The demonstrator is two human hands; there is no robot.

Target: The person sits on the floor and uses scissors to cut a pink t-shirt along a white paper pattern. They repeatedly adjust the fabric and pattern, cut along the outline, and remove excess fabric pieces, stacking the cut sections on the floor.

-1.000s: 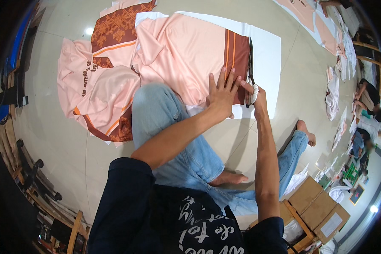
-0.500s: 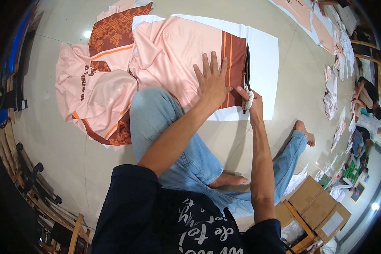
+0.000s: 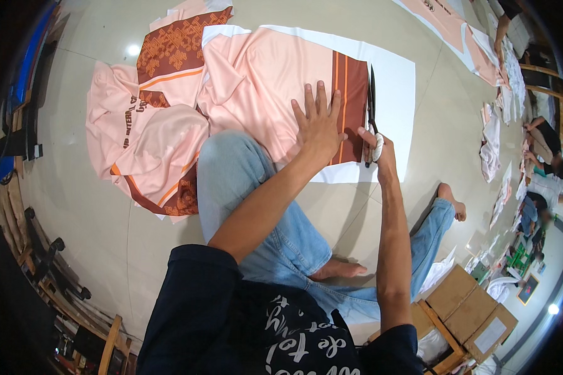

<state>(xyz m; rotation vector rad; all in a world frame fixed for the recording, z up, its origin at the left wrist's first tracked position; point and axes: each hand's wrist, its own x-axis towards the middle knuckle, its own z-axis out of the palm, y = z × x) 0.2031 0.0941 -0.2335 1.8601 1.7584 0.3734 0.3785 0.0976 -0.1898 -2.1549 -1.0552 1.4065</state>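
Head cam, upper ctr: R hand (image 3: 388,155) grips scissors (image 3: 373,94); L hand (image 3: 319,132), fingers spread, shd press cloth (image 3: 269,75) flat alongside.

handles of scissors (image 3: 373,100) partly hidden by right hand (image 3: 388,157), pink cloth (image 3: 288,72) partly blocked by left hand (image 3: 320,130) and knee (image 3: 234,153), far-right peach panel (image 3: 447,31) cut off, right-side coworkers (image 3: 549,139) too small to tell, near shirt (image 3: 247,331) cut off
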